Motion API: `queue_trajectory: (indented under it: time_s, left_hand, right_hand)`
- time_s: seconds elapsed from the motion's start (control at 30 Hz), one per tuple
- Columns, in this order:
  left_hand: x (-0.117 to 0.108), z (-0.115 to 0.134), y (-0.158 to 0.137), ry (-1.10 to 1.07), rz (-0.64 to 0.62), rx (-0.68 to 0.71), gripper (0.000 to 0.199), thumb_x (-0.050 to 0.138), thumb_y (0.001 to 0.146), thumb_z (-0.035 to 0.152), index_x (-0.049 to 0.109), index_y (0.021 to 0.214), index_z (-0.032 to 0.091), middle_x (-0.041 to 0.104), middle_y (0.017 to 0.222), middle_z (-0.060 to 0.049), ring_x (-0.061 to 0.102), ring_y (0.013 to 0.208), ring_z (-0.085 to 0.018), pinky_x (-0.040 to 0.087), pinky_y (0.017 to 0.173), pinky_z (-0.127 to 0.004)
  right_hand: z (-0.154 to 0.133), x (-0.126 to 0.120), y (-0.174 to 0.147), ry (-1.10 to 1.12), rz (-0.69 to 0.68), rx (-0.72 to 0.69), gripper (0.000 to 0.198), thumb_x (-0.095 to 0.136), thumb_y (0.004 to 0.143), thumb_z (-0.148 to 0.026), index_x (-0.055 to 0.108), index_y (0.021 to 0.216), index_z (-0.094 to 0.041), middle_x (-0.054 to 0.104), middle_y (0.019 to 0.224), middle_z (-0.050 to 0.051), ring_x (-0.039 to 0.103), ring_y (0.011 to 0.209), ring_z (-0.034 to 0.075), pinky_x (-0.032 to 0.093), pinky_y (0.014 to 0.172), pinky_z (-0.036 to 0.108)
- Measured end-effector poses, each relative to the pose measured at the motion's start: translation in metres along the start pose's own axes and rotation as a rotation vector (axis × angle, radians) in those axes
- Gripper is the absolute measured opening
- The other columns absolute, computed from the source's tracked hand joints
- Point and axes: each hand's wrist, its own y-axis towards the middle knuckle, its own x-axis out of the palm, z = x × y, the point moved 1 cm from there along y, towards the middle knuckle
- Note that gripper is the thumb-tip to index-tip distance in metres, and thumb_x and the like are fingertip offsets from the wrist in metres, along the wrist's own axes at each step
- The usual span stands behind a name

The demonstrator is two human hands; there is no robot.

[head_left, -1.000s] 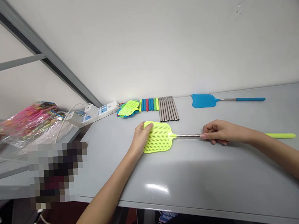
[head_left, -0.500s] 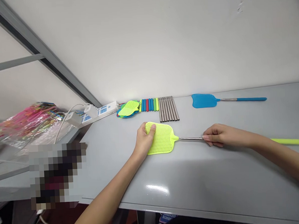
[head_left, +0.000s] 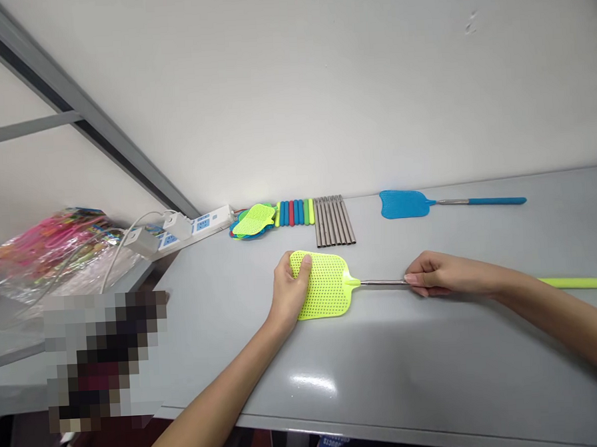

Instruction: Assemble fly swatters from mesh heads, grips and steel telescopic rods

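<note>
My left hand grips the far-left edge of a yellow-green perforated fly swatter head, thumb on top and fingers behind it. A thin metal rod joins the head's neck and runs right into my right hand, whose thumb and fingers pinch it. Past my right wrist, a yellow-green handle shows from behind the forearm; where it meets the rod is hidden. Farther back lies a blue fly swatter with a metal shaft and blue handle.
Along the wall on the grey table are stacked swatter heads, a row of coloured handles and several metal tubes. A white power strip with plugs and a plastic bag of pink items sit at left.
Both hands keep their holds on the swatter head and rod. The view has shifted slightly, and the yellow-green handle's right end now shows. The swatter head is turned a little.
</note>
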Motion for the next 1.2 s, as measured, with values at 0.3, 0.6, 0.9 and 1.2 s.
queue_trajectory:
  time_s: [0.3,0.6,0.9,1.2]
  left_hand:
    - [0.002,0.001,-0.002,0.042,0.006,0.015,0.026,0.051,0.073,0.042,0.047,0.074,0.017,0.055,0.067,0.0,0.056,0.065,-0.015,0.043,0.056,-0.024]
    - [0.001,-0.001,-0.001,0.085,0.017,0.008,0.027,0.052,0.072,0.044,0.048,0.074,0.017,0.055,0.066,-0.001,0.056,0.065,-0.016,0.043,0.055,-0.024]
    - [0.001,0.0,-0.002,0.106,0.015,-0.013,0.027,0.053,0.071,0.044,0.049,0.072,0.017,0.055,0.065,0.0,0.055,0.063,-0.015,0.041,0.054,-0.023]
    - [0.003,0.001,-0.003,0.096,-0.015,-0.005,0.026,0.052,0.072,0.043,0.049,0.072,0.017,0.056,0.067,-0.001,0.056,0.064,-0.015,0.042,0.055,-0.023]
  right_hand:
    - [-0.001,0.001,0.0,0.0,0.014,0.034,0.038,0.042,0.079,-0.044,0.044,0.054,-0.016,0.026,0.042,-0.007,0.018,0.041,0.006,0.014,0.043,0.023]
    - [-0.003,0.004,0.0,-0.042,0.044,0.078,0.039,0.043,0.077,-0.046,0.043,0.054,-0.015,0.028,0.046,-0.006,0.02,0.043,0.006,0.016,0.044,0.022]
    - [-0.007,0.008,-0.005,0.078,0.005,0.146,0.038,0.041,0.079,-0.044,0.04,0.054,-0.016,0.026,0.045,-0.006,0.018,0.042,0.006,0.014,0.042,0.022]
    - [-0.004,0.011,-0.003,0.216,-0.085,0.141,0.037,0.037,0.082,-0.045,0.039,0.058,-0.016,0.022,0.046,-0.007,0.013,0.04,0.005,0.01,0.038,0.022]
